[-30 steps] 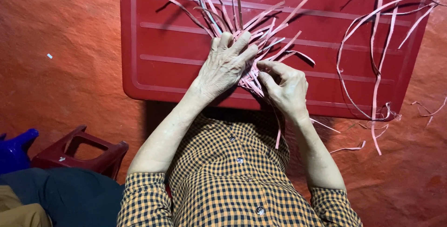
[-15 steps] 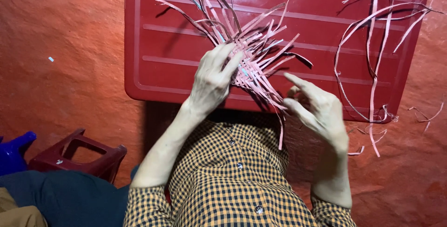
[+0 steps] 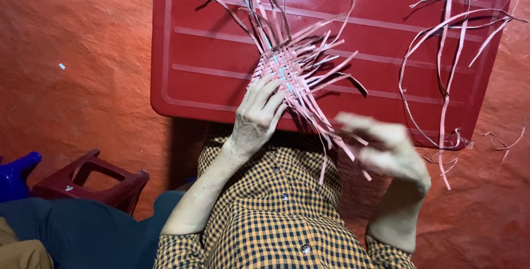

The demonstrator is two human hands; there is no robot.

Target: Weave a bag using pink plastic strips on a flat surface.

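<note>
At the centre of the frame, the left hand (image 3: 256, 117) presses flat on a half-woven mat of pink strips (image 3: 287, 67) lying on the red plastic counter (image 3: 210, 54). The right hand (image 3: 386, 150), lower right, is blurred; whether it grips anything I cannot tell.

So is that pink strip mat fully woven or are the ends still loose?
Still loose. The pink woven strip mat has a tight centre only; unwoven strip ends fan out all round. The left hand presses its near edge on the red plastic table.
</note>
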